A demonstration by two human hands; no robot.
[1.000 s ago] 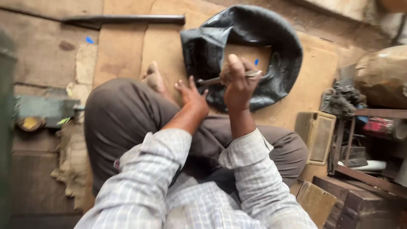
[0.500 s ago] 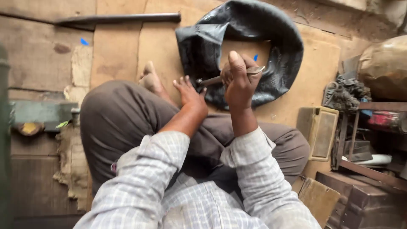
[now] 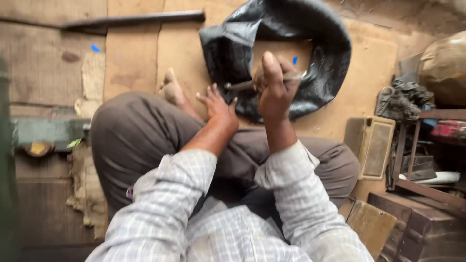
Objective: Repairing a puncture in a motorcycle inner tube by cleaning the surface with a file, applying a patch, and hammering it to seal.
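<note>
I sit cross-legged on a wooden floor. A black rubber inner tube (image 3: 320, 58) lies folded in front of my knees. My right hand (image 3: 274, 87) is closed around a thin metal tool (image 3: 240, 86) held level over the tube. My left hand (image 3: 218, 104) is spread open beside the tool's left end, fingers apart, resting near my knee. My bare foot (image 3: 172, 87) shows left of that hand.
A long dark metal bar (image 3: 131, 20) lies across the floor at the top left. Wooden boxes and a flat tan case (image 3: 371, 143) crowd the right side, with a rag pile (image 3: 400, 102) and a brown sack (image 3: 444, 65) behind. Burlap scraps (image 3: 90, 194) lie at the left.
My hands have held nearly the same pose; the tool stays in my right hand. The view has shifted slightly, with the tube a little higher in frame.
</note>
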